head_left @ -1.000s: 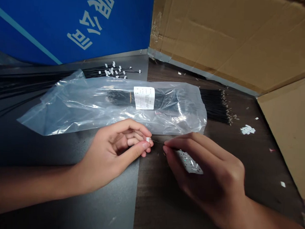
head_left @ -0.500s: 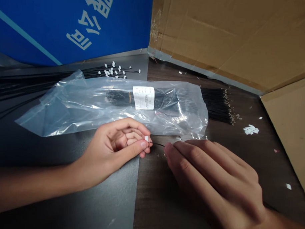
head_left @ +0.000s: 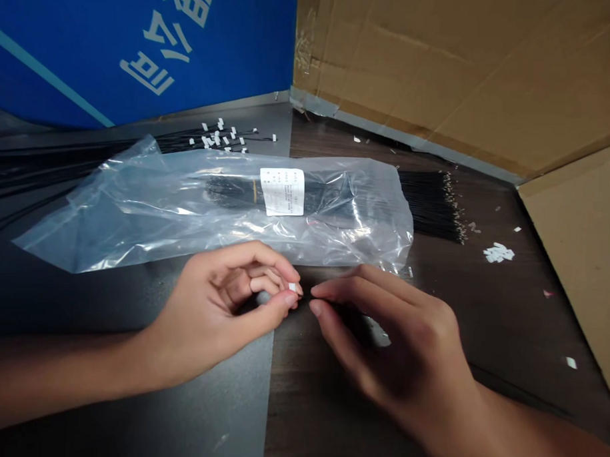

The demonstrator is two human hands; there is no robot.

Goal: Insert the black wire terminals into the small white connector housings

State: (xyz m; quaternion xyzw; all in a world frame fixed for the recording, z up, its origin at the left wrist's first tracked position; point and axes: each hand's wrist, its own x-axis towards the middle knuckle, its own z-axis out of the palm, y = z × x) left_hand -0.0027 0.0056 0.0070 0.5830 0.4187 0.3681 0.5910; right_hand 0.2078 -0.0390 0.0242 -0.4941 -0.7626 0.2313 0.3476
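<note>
In the head view my left hand (head_left: 232, 306) pinches a small white connector housing (head_left: 291, 287) between thumb and index fingertip. Its other fingers curl loosely behind. Close by on the right, my right hand (head_left: 391, 331) is closed in a pinch on a thin black wire (head_left: 522, 391), which trails out to the right past the wrist. A dark tip shows in the narrow gap between the two hands, beside the housing. Whether the wire sits inside the housing I cannot tell. Just beyond both hands lies a clear plastic bag (head_left: 149, 230) with a white label (head_left: 282, 192).
A bundle of black wires with metal ends (head_left: 428, 203) sticks out of the bag. Wires with white connectors (head_left: 218, 137) lie at back left. Loose white housings (head_left: 498, 252) are piled right. A blue panel (head_left: 91, 41) and cardboard walls (head_left: 415, 72) stand behind.
My right hand has moved left, closer to my left hand, and turned so its thumb shows. Less wire shows between them. The view has shifted slightly.
</note>
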